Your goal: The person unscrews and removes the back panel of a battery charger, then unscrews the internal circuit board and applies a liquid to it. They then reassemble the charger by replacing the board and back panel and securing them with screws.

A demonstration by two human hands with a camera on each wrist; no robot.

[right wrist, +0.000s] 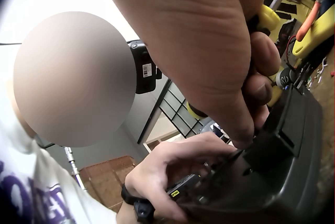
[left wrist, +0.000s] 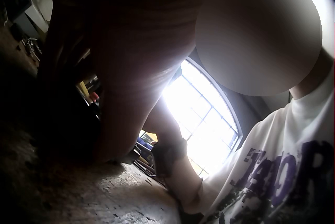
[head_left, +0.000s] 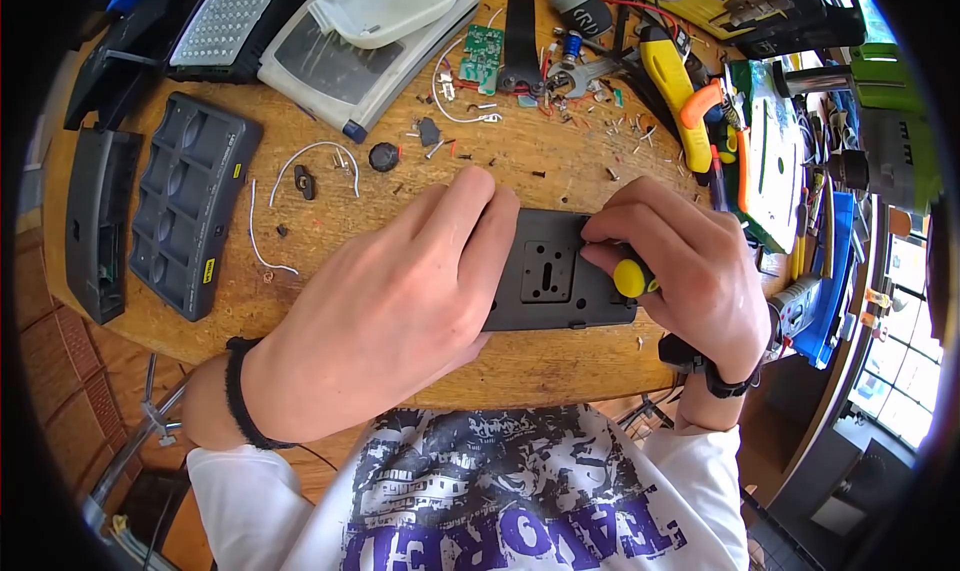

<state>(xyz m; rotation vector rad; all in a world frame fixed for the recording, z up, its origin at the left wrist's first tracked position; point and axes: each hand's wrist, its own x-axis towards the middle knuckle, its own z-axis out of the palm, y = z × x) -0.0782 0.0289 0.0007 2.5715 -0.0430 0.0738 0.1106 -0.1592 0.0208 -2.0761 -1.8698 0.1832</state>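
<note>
A flat black plastic housing (head_left: 548,271) with screw holes and a central slot lies between the hands, over the near part of the wooden table. My left hand (head_left: 390,291) grips its left end; the right wrist view shows that thumb and fingers around the housing (right wrist: 282,166). At the right end, the fingertips of my right hand (head_left: 690,271) touch the far corner. Tucked in this same hand is a screwdriver (head_left: 628,278) with a yellow and black handle, most of it hidden by the fingers. The left wrist view is dark, with the left hand (left wrist: 131,61) filling much of it.
Two dark plastic casings (head_left: 190,206) (head_left: 100,226) stand at the left. Behind lie a grey device (head_left: 340,76), a green circuit board (head_left: 483,56), wires and loose screws. A yellow utility knife (head_left: 675,96), orange-handled pliers (head_left: 742,171) and a green drill (head_left: 885,81) are at the right.
</note>
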